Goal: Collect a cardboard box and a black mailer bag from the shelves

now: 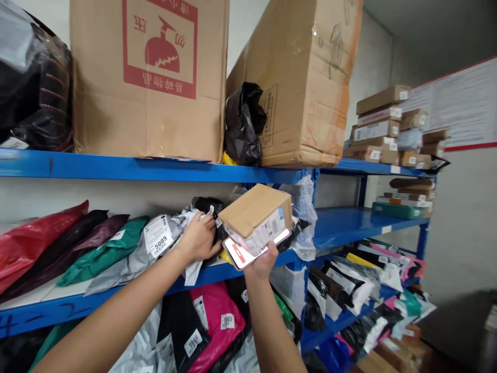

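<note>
My right hand [263, 263] holds a phone [241, 257] with a lit white and red screen. A small cardboard box [256, 207] with a paper label rests on top of the phone, partly covering the screen. My left hand [199, 237] reaches into the middle shelf, its fingers curled over a grey-white parcel bag [186, 220] in the row. Its fingertips are partly hidden among the bags. Beside it lie a grey parcel bag [132, 259] labelled 5009 and a black parcel bag [207, 203].
Large cartons [151, 119] stand on the blue upper shelf [97, 165], with a black bag [243, 127] between two of them. Below, a pink parcel bag [217, 311] lies among others. Stacked boxes [378, 119] occupy the right rack; clear plastic [305, 217] hangs by the post.
</note>
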